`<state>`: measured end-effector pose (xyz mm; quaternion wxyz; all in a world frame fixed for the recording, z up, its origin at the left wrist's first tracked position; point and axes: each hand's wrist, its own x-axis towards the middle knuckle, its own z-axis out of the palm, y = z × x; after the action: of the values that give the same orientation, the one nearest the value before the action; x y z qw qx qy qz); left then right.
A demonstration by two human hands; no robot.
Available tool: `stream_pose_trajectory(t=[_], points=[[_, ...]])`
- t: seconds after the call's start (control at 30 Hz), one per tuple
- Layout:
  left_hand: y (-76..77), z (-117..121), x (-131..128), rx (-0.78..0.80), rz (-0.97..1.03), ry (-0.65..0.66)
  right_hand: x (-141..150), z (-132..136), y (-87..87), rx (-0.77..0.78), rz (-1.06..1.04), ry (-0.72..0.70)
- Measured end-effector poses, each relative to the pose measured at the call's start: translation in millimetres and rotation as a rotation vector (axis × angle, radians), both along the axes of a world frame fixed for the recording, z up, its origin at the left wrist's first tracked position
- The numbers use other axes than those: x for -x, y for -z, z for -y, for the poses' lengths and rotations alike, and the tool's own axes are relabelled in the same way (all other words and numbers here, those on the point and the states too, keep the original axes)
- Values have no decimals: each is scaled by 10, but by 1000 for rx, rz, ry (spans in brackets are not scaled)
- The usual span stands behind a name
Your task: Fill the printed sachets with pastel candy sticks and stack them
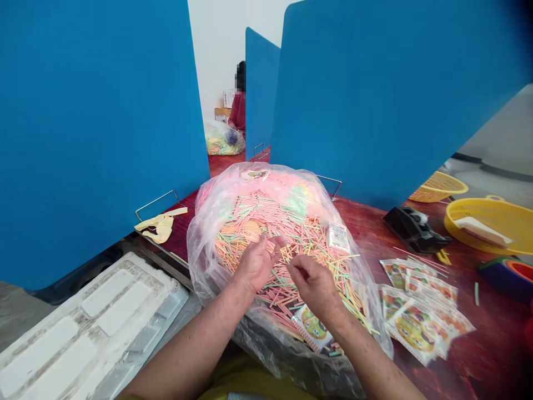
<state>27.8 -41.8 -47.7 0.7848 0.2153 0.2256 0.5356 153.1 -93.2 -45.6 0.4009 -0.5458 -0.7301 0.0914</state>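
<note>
Rising on both sides: blue partition panels (95,128), screening this work place from the next, with a person in a red top (238,114) sitting beyond them beside a second filled bag (222,139).

Stretching underneath: a reddish wooden bench (491,355).

Resting at its near edge: a large clear plastic bag (208,272), its mouth rolled wide, leaving the contents within easy reach of both hands.

Lying inside: a heap of pink, green and orange sticks (308,250), long axes crossing in every direction, with no shared alignment.

Lying left of the bag: a white moulded tray (91,328), partly dusted.

Sitting at the right: a yellow basket (487,222), a second yellow basket (437,186) farther back.

Working over the heap: the left hand (256,264), curled narrow, a few sticks showing at its fingertips, the grip unclear; the right hand (314,286), pinched narrow just beside it, any held stick too small to tell.

Sitting nearby: a black tape dispenser (416,230).

Fanned out on the bench: printed packets (416,322), placed within reach of the right hand.

Lying alone: a green stick (477,293).
</note>
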Motion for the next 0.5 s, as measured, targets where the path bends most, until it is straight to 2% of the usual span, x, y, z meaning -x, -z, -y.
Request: stream_pose_trajectory(t=[0.07, 0.17, 0.2, 0.27, 0.3, 0.37, 0.43, 0.5], points=[[8, 77, -42, -108, -151, 102, -38, 64, -66, -52, 13, -42], [40, 213, -86, -455, -554, 279, -112, 134, -207, -173, 55, 41], [47, 248, -91, -591, -680, 315, -141, 153, -246, -162, 105, 23], [56, 298, -104, -786, -845, 374, -192, 193, -286, -44, 225, -115], [59, 315, -117, -809, -880, 409, -214, 217, -288, 31, 262, -185], [61, 341, -159, -730, -886, 528, -263, 278, -272, 135, 264, -230], [49, 368, -210, -580, -845, 630, -353, 354, -256, 171, 207, -193], [16, 404, -251, -516, -866, 643, -502, 439, -250, 165, 140, -155]])
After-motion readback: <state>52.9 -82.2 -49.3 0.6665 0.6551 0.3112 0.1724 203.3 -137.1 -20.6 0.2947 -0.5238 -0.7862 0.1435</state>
